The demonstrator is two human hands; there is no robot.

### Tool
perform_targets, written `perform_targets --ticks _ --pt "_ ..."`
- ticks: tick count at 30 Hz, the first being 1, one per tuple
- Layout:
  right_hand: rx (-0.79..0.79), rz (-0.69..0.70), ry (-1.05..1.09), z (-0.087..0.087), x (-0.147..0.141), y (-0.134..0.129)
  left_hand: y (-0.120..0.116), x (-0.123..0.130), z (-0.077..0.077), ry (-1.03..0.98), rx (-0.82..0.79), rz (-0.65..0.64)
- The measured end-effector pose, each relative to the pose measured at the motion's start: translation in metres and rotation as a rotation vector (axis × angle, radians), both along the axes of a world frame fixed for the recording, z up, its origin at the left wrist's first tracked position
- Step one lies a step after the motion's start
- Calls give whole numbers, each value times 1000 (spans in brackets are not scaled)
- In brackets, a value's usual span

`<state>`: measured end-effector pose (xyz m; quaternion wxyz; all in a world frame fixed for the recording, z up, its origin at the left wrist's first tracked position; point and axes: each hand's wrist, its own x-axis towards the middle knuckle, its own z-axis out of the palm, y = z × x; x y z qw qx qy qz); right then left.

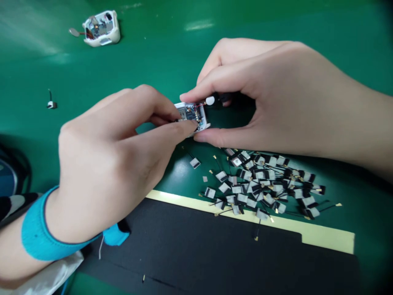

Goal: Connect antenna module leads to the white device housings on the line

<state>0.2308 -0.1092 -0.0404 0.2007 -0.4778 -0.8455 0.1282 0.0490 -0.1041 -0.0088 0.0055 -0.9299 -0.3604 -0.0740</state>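
Observation:
Between my two hands is a small white device housing [206, 123] with an exposed circuit board [192, 113]. My right hand [276, 90] grips its right end, thumb and fingers on opposite edges. From the left, my left hand [119, 143] has its thumb and fingertips closed on the board area, hiding part of it. Whether the left fingertips pinch a tiny part there is hidden. A round silver disc [210, 100] on thin wires sticks out by my right fingers. Below the hands lies a loose heap of small antenna pieces [251, 186] with black cables and gold connectors.
A second open white housing [113, 35] lies at the upper left. One antenna piece [51, 105] sits alone at the left. A black mat [215, 254] with a yellow strip [331, 237] covers the front. A blue wrist strap [37, 229] circles my left wrist.

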Motion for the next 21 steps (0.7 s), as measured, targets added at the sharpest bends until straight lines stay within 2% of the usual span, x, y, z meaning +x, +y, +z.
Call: perform_targets --ticks 10,14,16,21 --pt "-26 30 26 3 1 -2 -5 1 2 -4 -30 -29" --pt "-71 69 123 6 11 -3 -2 -2 0 -53 42 -74" --pt "-65 31 163 8 17 -5 1 -4 -2 -74 69 -136" --pt "97 -169 190 17 18 -16 10 -10 -8 -129 84 -241"
